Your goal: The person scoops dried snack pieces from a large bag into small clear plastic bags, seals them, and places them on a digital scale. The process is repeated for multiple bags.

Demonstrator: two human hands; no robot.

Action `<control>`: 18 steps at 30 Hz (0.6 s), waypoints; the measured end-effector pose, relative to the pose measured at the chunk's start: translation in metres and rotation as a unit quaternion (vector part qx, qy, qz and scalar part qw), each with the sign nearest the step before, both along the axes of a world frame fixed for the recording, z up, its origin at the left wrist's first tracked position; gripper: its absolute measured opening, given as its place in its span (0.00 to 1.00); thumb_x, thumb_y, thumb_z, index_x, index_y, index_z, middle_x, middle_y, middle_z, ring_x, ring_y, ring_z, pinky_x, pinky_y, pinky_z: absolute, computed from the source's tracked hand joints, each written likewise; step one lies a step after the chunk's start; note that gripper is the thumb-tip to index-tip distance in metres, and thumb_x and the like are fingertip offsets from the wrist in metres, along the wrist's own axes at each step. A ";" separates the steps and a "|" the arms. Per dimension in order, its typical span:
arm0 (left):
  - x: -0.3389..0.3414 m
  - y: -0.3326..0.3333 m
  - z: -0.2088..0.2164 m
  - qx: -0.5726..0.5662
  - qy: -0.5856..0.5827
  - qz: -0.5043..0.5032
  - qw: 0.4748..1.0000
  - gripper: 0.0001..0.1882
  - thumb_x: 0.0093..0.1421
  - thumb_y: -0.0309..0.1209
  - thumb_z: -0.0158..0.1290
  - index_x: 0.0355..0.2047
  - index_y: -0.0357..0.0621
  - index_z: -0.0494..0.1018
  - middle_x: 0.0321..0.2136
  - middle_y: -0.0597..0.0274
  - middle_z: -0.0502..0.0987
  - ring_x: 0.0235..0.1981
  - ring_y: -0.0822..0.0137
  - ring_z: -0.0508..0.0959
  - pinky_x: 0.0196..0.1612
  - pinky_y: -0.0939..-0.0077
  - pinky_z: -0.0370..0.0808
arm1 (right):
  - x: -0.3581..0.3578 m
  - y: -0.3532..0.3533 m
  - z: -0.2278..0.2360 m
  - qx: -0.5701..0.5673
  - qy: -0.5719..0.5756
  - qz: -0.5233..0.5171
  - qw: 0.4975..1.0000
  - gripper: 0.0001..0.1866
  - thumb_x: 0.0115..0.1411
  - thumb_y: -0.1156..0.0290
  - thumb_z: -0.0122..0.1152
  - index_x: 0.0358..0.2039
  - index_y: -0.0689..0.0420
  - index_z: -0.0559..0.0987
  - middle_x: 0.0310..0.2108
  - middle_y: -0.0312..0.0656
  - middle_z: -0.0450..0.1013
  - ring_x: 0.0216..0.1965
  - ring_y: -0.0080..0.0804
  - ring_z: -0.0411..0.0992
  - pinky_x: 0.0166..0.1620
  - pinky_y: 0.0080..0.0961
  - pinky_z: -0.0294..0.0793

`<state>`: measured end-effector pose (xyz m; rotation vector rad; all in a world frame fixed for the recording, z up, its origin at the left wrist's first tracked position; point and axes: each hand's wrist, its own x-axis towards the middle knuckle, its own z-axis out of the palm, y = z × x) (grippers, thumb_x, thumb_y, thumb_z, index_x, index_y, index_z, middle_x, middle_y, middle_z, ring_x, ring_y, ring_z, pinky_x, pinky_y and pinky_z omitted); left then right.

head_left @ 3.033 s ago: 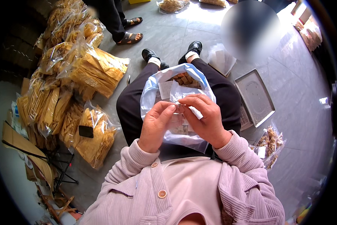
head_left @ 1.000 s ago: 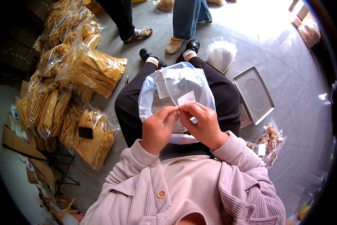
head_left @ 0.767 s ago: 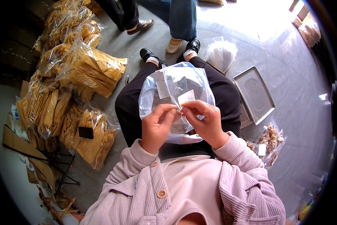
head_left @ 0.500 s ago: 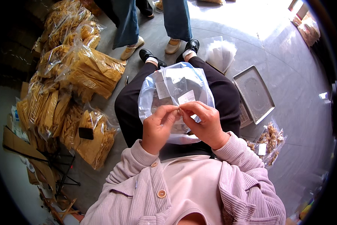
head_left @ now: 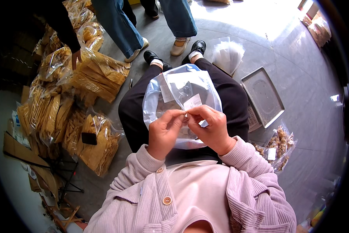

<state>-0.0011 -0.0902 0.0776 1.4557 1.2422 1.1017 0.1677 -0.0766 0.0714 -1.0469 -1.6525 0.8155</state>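
Between my knees sits a large bluish see-through plastic bag (head_left: 153, 95), its mouth spread wide. Inside it lie white paper labels (head_left: 192, 101) and a small clear plastic bag (head_left: 182, 91), whose edge runs up to my fingertips. My left hand (head_left: 164, 132) is closed in a pinch, thumb against forefinger, on that edge. Touching it tip to tip, my right hand (head_left: 211, 126) pinches the same spot. Exactly what lies between the fingertips is mostly hidden.
Clear bags of yellow-brown dried sheets (head_left: 100, 73) are piled at left, with a black phone (head_left: 89, 138) on one. To the right are a stack of clear bags (head_left: 228, 56), a grey metal tray (head_left: 263, 97) and a bag of brown pieces (head_left: 279, 147). Another person's hand (head_left: 76, 59) reaches over the pile.
The other person has leaned in from the upper left, and a dark sleeve and hand now reach the piled bags. My own hands have barely moved and keep their pinch.
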 end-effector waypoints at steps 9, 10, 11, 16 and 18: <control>-0.006 0.003 0.001 -0.101 -0.086 -0.026 0.991 0.08 0.69 0.30 0.54 0.42 0.38 0.77 0.36 0.63 0.83 0.40 0.73 0.82 0.44 0.81 0.78 | 0.007 0.006 0.001 0.072 -0.057 0.023 0.996 0.08 0.56 0.82 0.66 0.37 0.63 0.80 0.30 0.41 0.79 0.31 0.29 0.82 0.34 0.20 0.81; -0.006 0.003 0.001 -0.098 -0.088 -0.034 0.991 0.08 0.69 0.30 0.53 0.42 0.39 0.77 0.36 0.63 0.83 0.39 0.74 0.82 0.44 0.82 0.77 | 0.007 0.005 0.002 0.085 -0.063 0.023 0.994 0.07 0.55 0.82 0.66 0.36 0.62 0.79 0.30 0.42 0.78 0.30 0.32 0.80 0.33 0.22 0.80; -0.007 0.003 -0.001 -0.086 -0.079 -0.035 0.993 0.08 0.69 0.31 0.54 0.42 0.39 0.77 0.35 0.65 0.82 0.37 0.76 0.80 0.42 0.83 0.76 | 0.007 0.005 0.003 0.097 -0.070 0.023 0.993 0.07 0.55 0.81 0.65 0.35 0.61 0.79 0.30 0.43 0.78 0.28 0.36 0.79 0.32 0.25 0.79; -0.005 0.001 -0.006 -0.056 -0.084 -0.022 0.995 0.08 0.69 0.32 0.54 0.39 0.40 0.76 0.33 0.66 0.81 0.36 0.77 0.80 0.42 0.83 0.75 | 0.003 0.004 0.003 0.059 -0.051 0.006 0.997 0.06 0.54 0.81 0.66 0.33 0.61 0.78 0.29 0.42 0.77 0.26 0.32 0.78 0.31 0.23 0.77; -0.006 0.000 -0.008 -0.053 -0.104 0.011 0.993 0.08 0.69 0.32 0.55 0.40 0.40 0.77 0.34 0.66 0.81 0.36 0.77 0.80 0.41 0.83 0.75 | 0.006 0.003 0.007 0.005 -0.057 -0.018 0.998 0.05 0.56 0.82 0.66 0.34 0.63 0.80 0.29 0.40 0.78 0.27 0.24 0.78 0.32 0.19 0.77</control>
